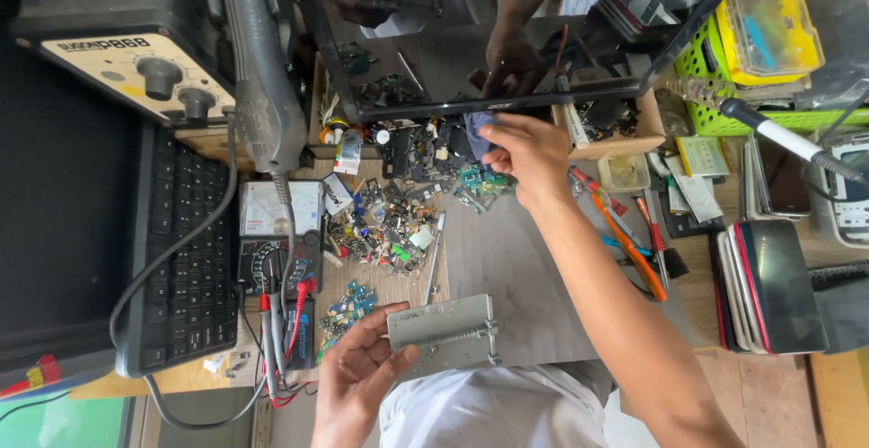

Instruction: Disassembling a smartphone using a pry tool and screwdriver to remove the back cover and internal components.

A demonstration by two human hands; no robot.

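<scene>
Holding a grey metal clamp plate [444,328] near the bottom of the view, at about six o'clock, the left hand [355,380] has its fingers curled under the plate's left end and its thumb pressed on top, so the hand is closed on it. The plate lies roughly level above the person's lap, with a threaded rod running along its lower edge.

The right hand [525,152] reaches out to about twelve o'clock from the plate, its forearm crossing the grey work mat [507,267]. Its fingers are bent and bunched together over a small bluish-grey piece [477,126] at the near edge of a dark monitor [489,41]; whether they pinch that piece or only touch it cannot be told.

At ten o'clock from the plate lies a heap of small electronic parts [389,222], spread across the bench toward the right hand. At nine o'clock sits a meter with red and black leads [279,249], and beyond it a black keyboard [186,249]. At two o'clock from the plate lie orange-handled tools [634,249], and at three o'clock a stack of phones [765,285] stands on edge.
</scene>
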